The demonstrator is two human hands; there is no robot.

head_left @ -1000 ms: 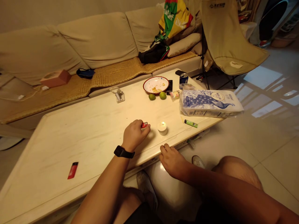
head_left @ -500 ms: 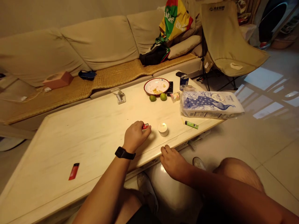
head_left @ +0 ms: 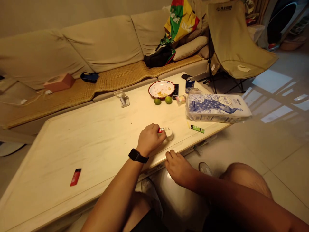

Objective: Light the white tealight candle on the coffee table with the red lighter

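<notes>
My left hand point(head_left: 150, 139), with a black watch on its wrist, is closed around a small red lighter point(head_left: 160, 130). The lighter's tip is right beside a small white candle point(head_left: 169, 133) standing near the table's front edge. My right hand point(head_left: 180, 167) rests at the front edge of the pale wooden table point(head_left: 91, 135), fingers curled on the rim and holding nothing.
On the table lie another red lighter point(head_left: 75, 177) at the left, a green lighter point(head_left: 197, 129), a pack of tissue point(head_left: 217, 108), two limes point(head_left: 163, 100), a plate point(head_left: 161, 88) and a can point(head_left: 190, 83). A beige sofa point(head_left: 96, 54) and folding chair point(head_left: 234, 38) stand behind.
My left hand has moved to the right with the red lighter, up to the candle. The candle no longer glows brightly. My right hand has stayed put.
</notes>
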